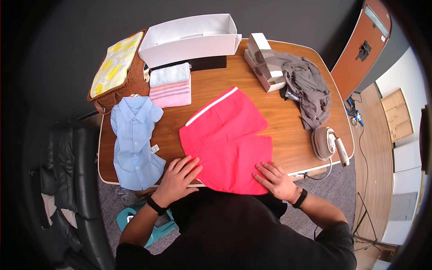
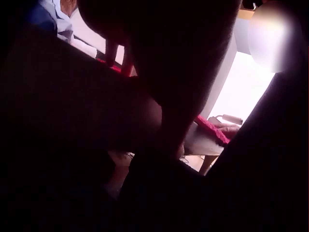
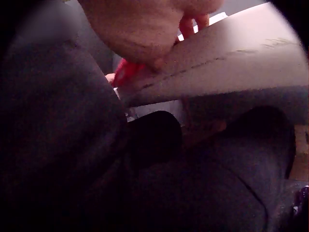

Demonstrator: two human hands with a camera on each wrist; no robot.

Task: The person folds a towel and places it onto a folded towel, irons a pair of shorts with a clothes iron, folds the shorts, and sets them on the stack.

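Note:
A pair of bright pink-red shorts [image 1: 229, 146] lies spread on the wooden table, its waistband to the left and a white stripe along its far side. Near the waistband's front corner, my left hand [image 1: 177, 178] rests with fingers extended over the fabric edge. My right hand [image 1: 277, 183] lies on the lower leg hem, fingers reaching inward across the cloth. Both thumbs point toward my body. In the left wrist view the hand [image 2: 178, 53] is mostly a dark shape; the right wrist view shows my right hand [image 3: 140, 29] at the table edge beside red cloth.
A light blue shirt [image 1: 135, 139] lies left, below folded towels [image 1: 170, 94]. Behind stand a wicker basket [image 1: 135, 74] and a white open box [image 1: 189, 51]. On the right are a small white box [image 1: 258, 42], a crumpled grey garment [image 1: 308, 85] and a corded handheld appliance [image 1: 323, 143].

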